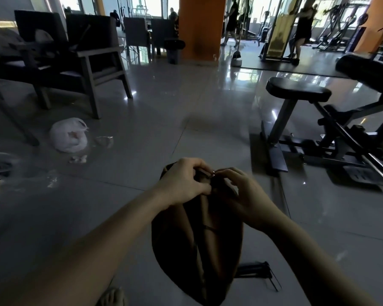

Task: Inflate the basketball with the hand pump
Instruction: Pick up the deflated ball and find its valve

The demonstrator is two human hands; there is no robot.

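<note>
Both hands' [186, 182] grip on creased, deflated basketball [197, 250]

Glossy tiled floor [155, 120]. White plastic bag [68, 135] lying near the dark armchair [75, 54], left. Padded weight bench [301, 91] right. Orange pillar [200, 27] behind, black bin [174, 50] just beside it.

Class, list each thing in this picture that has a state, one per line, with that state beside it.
Brown deflated basketball: flat and creased, standing on the floor.
Left hand: pinching the ball's top edge.
Right hand: fingertips closed on a small shiny metal piece.
Black hand pump: lying on the floor, untouched.
White plastic bag: tied, on the floor.
</note>
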